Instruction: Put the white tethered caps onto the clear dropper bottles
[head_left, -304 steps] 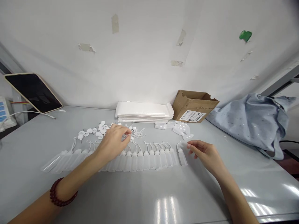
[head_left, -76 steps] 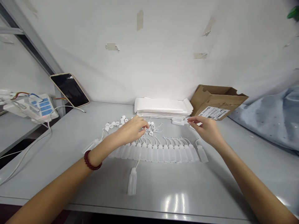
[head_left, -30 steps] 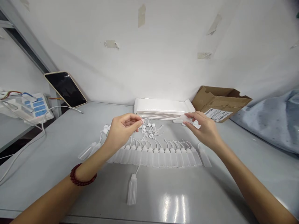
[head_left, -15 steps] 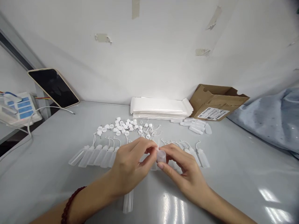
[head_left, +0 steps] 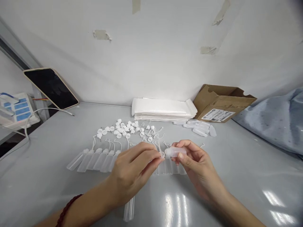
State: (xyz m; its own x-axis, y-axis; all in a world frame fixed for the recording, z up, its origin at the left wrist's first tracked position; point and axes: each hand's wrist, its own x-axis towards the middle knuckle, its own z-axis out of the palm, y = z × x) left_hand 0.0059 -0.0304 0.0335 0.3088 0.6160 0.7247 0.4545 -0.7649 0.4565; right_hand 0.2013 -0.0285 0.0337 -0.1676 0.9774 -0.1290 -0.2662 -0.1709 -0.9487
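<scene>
My right hand (head_left: pixel 196 164) grips a small translucent plastic bottle (head_left: pixel 174 152), held sideways above the grey table (head_left: pixel 236 176). My left hand (head_left: pixel 136 168) pinches a small white cap with a thin tether (head_left: pixel 162 154) against the bottle's mouth. Under both hands lies a row of capped bottles (head_left: pixel 94 157), partly hidden by them. A single bottle (head_left: pixel 129 208) lies near the front edge, below my left wrist. Loose white caps (head_left: pixel 124 128) are scattered behind the row. A few uncapped bottles (head_left: pixel 201 128) lie at the back right.
A stack of white bags (head_left: pixel 163 109) lies against the wall. A brown cardboard box (head_left: pixel 221 103) stands to its right, with blue-grey cloth (head_left: pixel 276 123) beyond. A dark phone (head_left: pixel 50 86) leans at the back left, beside a power strip (head_left: pixel 16 108) and a cable.
Both hands came down from the back of the table to the front middle. The right hand turned the bottle sideways, and the left hand brought the cap to its mouth.
</scene>
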